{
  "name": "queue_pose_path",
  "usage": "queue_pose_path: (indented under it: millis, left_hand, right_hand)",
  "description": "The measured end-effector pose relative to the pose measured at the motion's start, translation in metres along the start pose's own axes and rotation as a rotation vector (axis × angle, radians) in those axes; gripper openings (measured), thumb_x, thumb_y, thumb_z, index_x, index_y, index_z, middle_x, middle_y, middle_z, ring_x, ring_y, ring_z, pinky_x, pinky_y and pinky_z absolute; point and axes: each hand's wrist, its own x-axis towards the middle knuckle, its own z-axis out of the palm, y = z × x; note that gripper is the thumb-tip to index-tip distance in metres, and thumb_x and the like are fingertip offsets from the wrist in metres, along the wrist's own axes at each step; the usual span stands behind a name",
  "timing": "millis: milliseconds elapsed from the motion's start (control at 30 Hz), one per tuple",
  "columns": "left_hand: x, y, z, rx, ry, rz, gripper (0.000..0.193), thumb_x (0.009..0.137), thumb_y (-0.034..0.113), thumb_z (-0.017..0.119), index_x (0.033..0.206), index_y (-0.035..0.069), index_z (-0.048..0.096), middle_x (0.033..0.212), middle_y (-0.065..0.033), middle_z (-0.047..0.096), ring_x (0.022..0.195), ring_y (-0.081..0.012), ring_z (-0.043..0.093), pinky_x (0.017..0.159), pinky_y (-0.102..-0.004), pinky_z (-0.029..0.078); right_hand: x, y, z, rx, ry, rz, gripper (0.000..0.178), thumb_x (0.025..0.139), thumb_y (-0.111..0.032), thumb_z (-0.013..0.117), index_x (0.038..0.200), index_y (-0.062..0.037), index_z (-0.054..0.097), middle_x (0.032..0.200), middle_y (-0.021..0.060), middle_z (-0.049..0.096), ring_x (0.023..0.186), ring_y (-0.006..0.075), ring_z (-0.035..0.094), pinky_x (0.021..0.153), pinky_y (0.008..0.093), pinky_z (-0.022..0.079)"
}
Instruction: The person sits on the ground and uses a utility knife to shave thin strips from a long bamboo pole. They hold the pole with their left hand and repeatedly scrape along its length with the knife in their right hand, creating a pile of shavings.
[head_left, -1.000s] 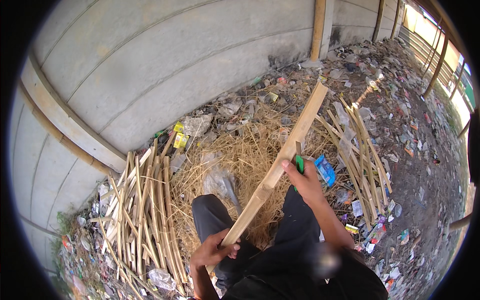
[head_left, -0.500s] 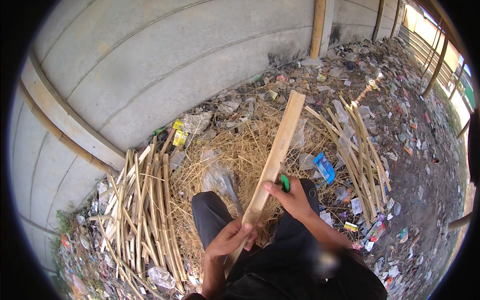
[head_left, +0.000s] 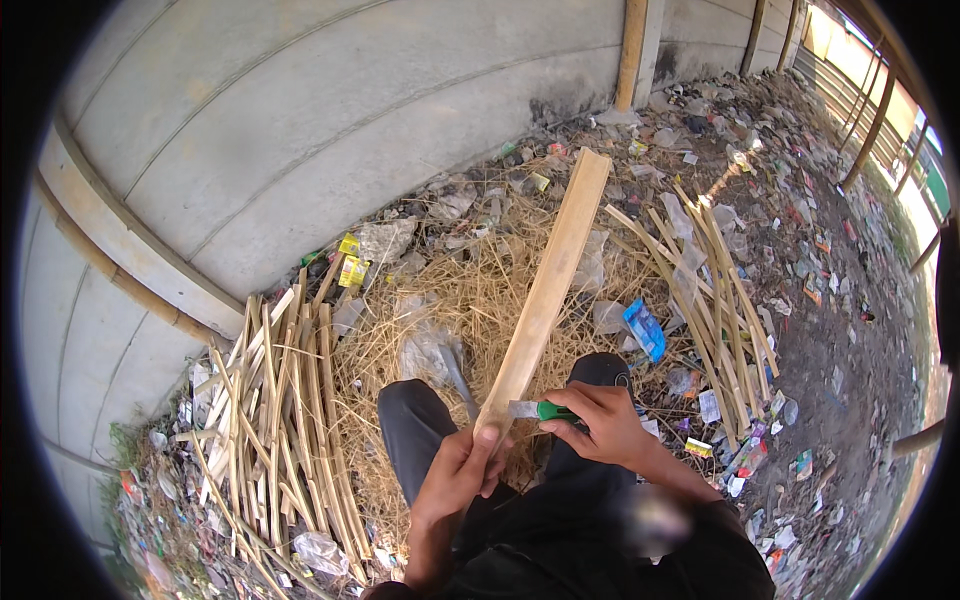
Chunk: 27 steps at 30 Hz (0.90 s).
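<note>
Right hand (head_left: 597,427) has its thumb off the bamboo slat (head_left: 550,275) vs half a sec ago, n the green-handled knife (head_left: 554,411) clamped in its fingers is now turned sideways, blade pointing left at the slat's edge. Can't tell tbh if blade n slat actually touch, too small to see. Left hand (head_left: 455,475) is wrapped tight around the slat nr its lower end, just below the blade. Slat slants up n right from btwn the knees, over the straw (head_left: 480,290). Big stick pile (head_left: 280,430) on the left, smaller bundle (head_left: 728,320) w/ blue packet (head_left: 645,331) near it on the right.
</note>
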Motion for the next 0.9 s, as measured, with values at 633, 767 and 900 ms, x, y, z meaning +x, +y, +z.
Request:
queue_pose_path:
  millis: [633, 767, 900]
  left_hand:
    - [-0.001, 0.019, 0.016, 0.328, 0.149, 0.166, 0.049, 0.120, 0.040, 0.046, 0.109, -0.004, 0.064, 0.058, -0.0020, 0.055, 0.045, -0.0070, 0.048, 0.043, -0.0257, 0.037]
    - [-0.003, 0.016, 0.017, 0.333, 0.159, 0.188, 0.048, 0.121, 0.040, 0.046, 0.107, -0.003, 0.064, 0.058, -0.0013, 0.054, 0.044, -0.0061, 0.047, 0.043, -0.0251, 0.035]
    - [-0.001, 0.012, 0.014, 0.344, 0.169, 0.169, 0.042, 0.120, 0.034, 0.051, 0.102, -0.001, 0.066, 0.058, -0.0017, 0.057, 0.049, -0.0096, 0.055, 0.049, -0.0295, 0.043]
  right_hand:
    - [0.010, -0.011, 0.009, -0.026, 0.150, -0.043, 0.031, 0.094, -0.031, 0.086, 0.119, -0.0140, 0.078, 0.084, 0.0009, 0.074, 0.063, 0.0186, 0.070, 0.054, 0.0333, 0.053]
    - [0.009, -0.019, 0.002, -0.061, 0.115, -0.003, 0.031, 0.092, -0.029, 0.088, 0.117, -0.0133, 0.079, 0.082, 0.0014, 0.074, 0.062, 0.0195, 0.070, 0.053, 0.0328, 0.053]
    - [0.011, -0.019, -0.002, -0.082, 0.094, 0.005, 0.032, 0.089, -0.025, 0.090, 0.115, -0.0110, 0.079, 0.082, 0.0031, 0.075, 0.060, 0.0210, 0.071, 0.053, 0.0324, 0.053]
